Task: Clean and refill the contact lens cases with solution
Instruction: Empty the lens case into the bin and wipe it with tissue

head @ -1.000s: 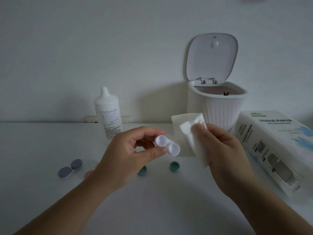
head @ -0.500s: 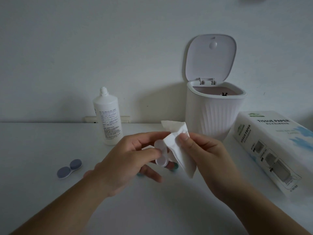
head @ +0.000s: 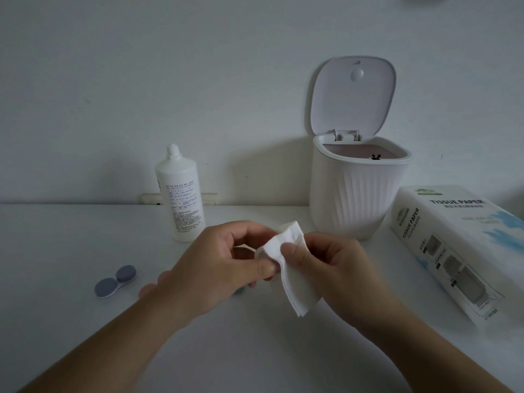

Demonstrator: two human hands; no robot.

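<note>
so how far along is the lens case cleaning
Early on. In hand: the left hand pinches something the tissue almost hides, presumably a lens case, while the right hand presses the tissue onto it. Left: the grey-blue lens case lies capped on the table, apparently untouched, the solution bottle stands unused behind, so refilling seems still to come, and the tissue could go in the open bin.

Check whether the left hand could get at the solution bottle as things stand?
Probably not straight away. The path to the bottle looks free, with only bare table between, but the left hand is busy holding something under the tissue that the right hand presses in.
</note>
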